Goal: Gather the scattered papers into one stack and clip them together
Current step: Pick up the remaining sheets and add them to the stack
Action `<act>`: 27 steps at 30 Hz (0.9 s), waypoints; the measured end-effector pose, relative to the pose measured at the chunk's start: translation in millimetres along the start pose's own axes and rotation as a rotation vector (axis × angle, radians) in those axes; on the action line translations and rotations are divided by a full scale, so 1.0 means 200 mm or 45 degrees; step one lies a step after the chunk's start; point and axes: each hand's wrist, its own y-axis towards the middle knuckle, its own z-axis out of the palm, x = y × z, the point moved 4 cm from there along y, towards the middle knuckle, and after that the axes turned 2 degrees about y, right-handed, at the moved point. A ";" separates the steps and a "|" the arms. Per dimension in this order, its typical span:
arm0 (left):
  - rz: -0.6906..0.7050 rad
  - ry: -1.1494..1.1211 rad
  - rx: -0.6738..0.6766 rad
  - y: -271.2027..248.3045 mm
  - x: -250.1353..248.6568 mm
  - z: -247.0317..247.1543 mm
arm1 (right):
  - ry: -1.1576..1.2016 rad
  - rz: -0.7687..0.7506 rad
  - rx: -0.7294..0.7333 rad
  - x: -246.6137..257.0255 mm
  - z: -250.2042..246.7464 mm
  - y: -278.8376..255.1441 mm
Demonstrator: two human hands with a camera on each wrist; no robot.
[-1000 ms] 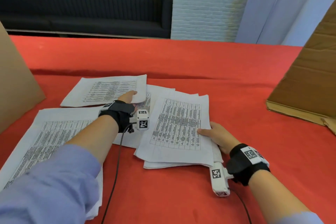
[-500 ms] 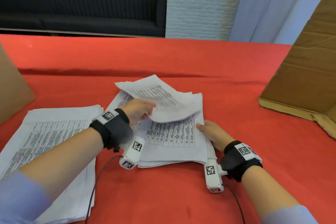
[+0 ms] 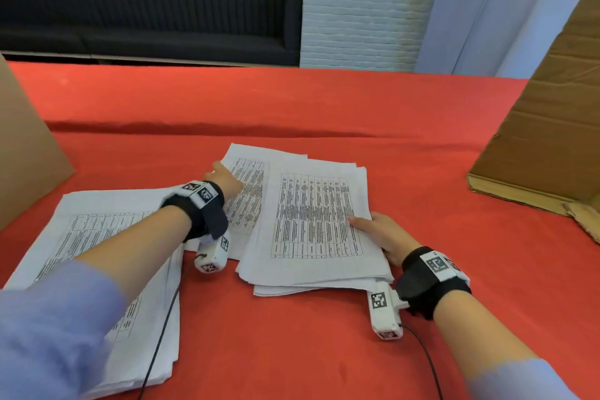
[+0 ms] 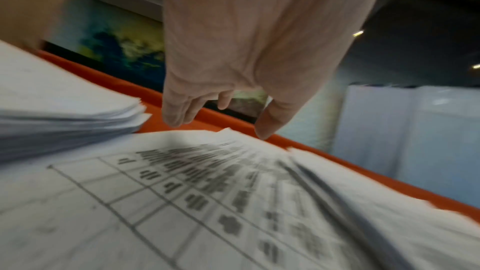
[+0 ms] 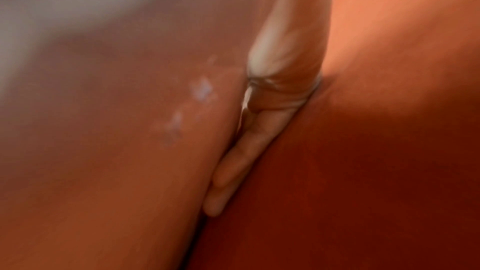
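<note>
A loose stack of printed papers (image 3: 315,221) lies mid-table on the red cloth (image 3: 324,101). My right hand (image 3: 380,234) pinches its right edge, thumb on top; the right wrist view shows fingers (image 5: 233,171) under the sheets against the cloth. A skewed sheet (image 3: 246,201) sticks out at the stack's left side. My left hand (image 3: 224,180) is over its far end, open, with straight fingers (image 4: 176,116) just above the paper (image 4: 233,192). A second, thicker pile (image 3: 97,237) lies at the left, partly under my left forearm, and also shows in the left wrist view (image 4: 64,110).
Cardboard boxes stand at the left edge (image 3: 26,156) and the right (image 3: 552,123). A crease (image 3: 227,130) runs across the cloth behind the papers. Thin black cables (image 3: 159,344) trail from both wrist cameras toward me. A dark sofa is beyond the table.
My left hand lifted a sheet from the far left, carried it right over the middle stack and let it go there; the hand is now open. My right hand kept its hold.
</note>
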 end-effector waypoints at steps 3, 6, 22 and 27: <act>-0.128 0.152 0.027 0.10 0.01 0.01 | -0.060 -0.006 -0.042 -0.01 -0.01 0.00; -0.069 0.275 0.069 0.16 -0.02 0.00 | -0.019 -0.005 -0.105 -0.02 -0.04 0.01; 0.532 -0.082 -0.596 -0.07 -0.32 -0.34 | 0.242 0.036 -0.044 -0.04 -0.05 0.02; 0.845 -0.438 -0.944 -0.40 -0.53 -0.67 | 0.237 0.046 -0.056 -0.04 -0.04 0.01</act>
